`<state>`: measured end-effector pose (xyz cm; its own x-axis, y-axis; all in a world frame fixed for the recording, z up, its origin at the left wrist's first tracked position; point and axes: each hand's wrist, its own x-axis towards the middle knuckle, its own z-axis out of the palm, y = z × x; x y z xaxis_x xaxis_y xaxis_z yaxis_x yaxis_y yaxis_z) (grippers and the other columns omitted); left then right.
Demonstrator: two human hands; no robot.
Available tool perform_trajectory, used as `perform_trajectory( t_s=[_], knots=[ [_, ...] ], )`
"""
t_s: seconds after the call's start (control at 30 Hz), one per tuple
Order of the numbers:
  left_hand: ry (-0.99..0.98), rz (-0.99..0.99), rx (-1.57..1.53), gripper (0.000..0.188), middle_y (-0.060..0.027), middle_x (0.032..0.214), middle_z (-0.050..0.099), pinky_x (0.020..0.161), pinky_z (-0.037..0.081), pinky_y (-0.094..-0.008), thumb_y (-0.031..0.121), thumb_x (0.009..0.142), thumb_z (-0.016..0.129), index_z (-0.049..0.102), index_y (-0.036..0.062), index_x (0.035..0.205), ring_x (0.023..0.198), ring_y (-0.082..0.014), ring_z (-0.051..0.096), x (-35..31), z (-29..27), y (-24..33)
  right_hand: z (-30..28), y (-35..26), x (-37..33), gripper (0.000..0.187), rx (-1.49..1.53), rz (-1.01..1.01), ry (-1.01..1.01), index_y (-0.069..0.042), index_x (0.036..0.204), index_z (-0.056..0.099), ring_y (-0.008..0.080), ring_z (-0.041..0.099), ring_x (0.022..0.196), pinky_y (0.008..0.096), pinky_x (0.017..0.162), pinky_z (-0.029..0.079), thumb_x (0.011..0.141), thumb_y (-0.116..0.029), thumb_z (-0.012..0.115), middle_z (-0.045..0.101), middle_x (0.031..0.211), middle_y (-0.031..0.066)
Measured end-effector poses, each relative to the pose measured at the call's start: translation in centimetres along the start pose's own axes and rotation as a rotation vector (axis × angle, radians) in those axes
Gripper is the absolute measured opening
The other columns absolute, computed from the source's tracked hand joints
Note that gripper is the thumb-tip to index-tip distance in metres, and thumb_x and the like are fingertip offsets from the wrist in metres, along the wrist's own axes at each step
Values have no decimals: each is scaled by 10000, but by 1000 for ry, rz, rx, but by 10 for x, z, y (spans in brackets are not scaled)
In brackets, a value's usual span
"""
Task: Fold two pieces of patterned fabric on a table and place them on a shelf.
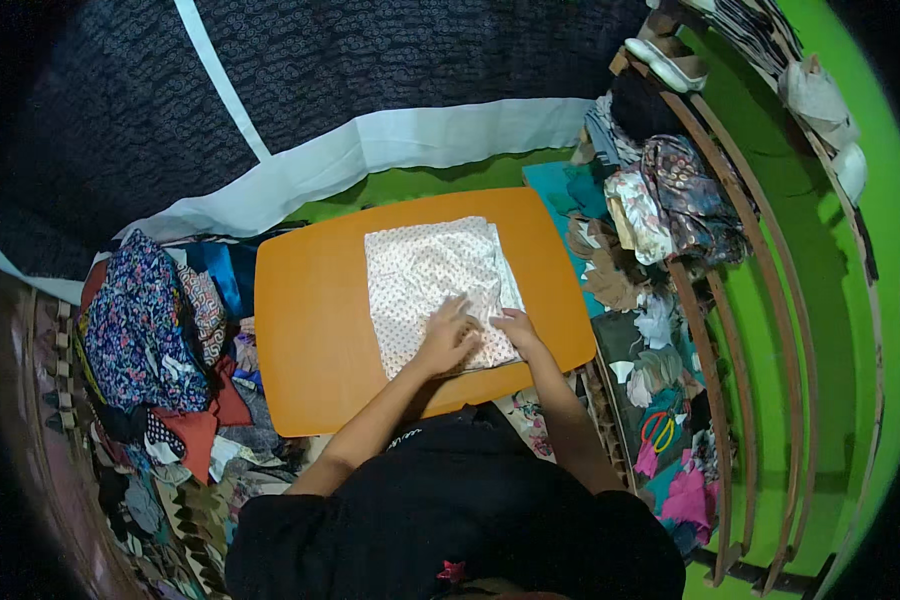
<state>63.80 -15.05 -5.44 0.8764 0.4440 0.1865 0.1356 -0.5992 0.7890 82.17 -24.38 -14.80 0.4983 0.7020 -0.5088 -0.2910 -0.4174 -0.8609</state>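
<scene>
A white cloth with small dark dots (pixel 425 262) lies folded into a rough rectangle on the orange tabletop (pixel 310 330). Its right edge shows more than one layer, and soft wrinkles run across its lower half. My left hand (pixel 448 338) rests on the lower middle of the cloth, fingers apart and slightly blurred. Close beside it, my right hand (pixel 520 334) is at the cloth's lower right edge, its fingers drawn together on the fabric. The underside of the cloth is hidden.
A heap of patterned clothes (pixel 145 330) stands left of the table. On the right are piled fabrics (pixel 670 200), cloth scraps (pixel 655 375), yellow-and-red-handled scissors (pixel 660 430) and wooden slats (pixel 735 400). A dark patterned curtain (pixel 390 60) hangs beyond the table.
</scene>
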Motion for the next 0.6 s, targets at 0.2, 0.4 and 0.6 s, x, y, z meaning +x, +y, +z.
perform_trajectory(
  t_s=[0.2,0.4,0.6],
  knots=[
    [258,-332,440,418,-144,1316,259,910,139,-582,361,736,515,498,161,1103,1219,-384,160,-50,-26,-20,3,-42,-27,506,-136,-284,69,81,1148,370,278,529,923,322,789,423,699,-36,573,484,1099,223],
    [215,-413,419,554,-200,1316,191,915,180,-547,369,699,554,417,118,1175,1186,-398,199,-73,-8,-33,-37,17,0,517,-502,-343,233,39,1136,375,356,425,1030,370,826,371,684,-88,591,417,1125,249],
    [510,-836,-82,618,-251,1024,482,809,391,-353,266,631,623,377,-87,1075,942,-333,488,-80,4,-55,9,-61,-65,554,-989,-566,324,5,1135,383,371,310,1073,448,875,291,666,-178,613,354,1117,200]
  ],
)
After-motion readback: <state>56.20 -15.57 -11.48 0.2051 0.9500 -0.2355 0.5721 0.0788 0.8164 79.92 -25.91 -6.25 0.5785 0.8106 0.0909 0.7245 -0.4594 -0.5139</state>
